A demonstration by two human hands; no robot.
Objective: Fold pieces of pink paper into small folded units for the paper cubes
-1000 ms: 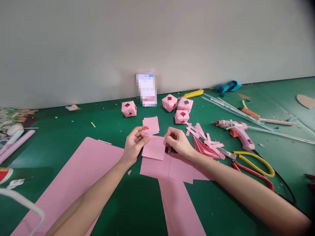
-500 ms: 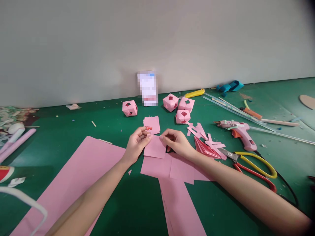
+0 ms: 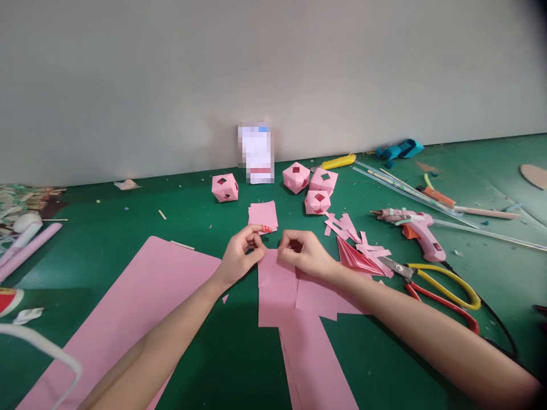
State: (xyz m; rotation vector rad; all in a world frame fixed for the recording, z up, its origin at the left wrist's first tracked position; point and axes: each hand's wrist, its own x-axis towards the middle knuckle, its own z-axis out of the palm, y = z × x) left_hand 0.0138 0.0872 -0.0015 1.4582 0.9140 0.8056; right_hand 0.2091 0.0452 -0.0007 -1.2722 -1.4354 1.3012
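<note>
My left hand (image 3: pixel 243 251) pinches the upper left corner of a pink square of paper (image 3: pixel 277 270). A red band shows on one of its fingers. The thumb and fingers of my right hand (image 3: pixel 306 253) close on the upper right part of the same square. Under the square lies a longer pink piece (image 3: pixel 273 313), lined up with its left side. Just beyond my fingers is a small stack of pink squares (image 3: pixel 262 214). Another pink sheet (image 3: pixel 316 296) rests by my right wrist, and long pink strips (image 3: pixel 318 364) run toward me below.
Pink paper balls with cut-out holes (image 3: pixel 317 202) stand behind, near a propped phone (image 3: pixel 257 154). To the right lie paper scraps (image 3: pixel 346 228), a folded paper fan (image 3: pixel 359 259), scissors (image 3: pixel 448 285), a glue gun (image 3: pixel 416 225) and a yellow cutter (image 3: pixel 339 162). A large pink sheet (image 3: pixel 149 285) spreads left.
Both hands have shifted slightly, bringing the square toward me and to the right. The piece beneath has turned straighter, its left edge now in line with the square.
</note>
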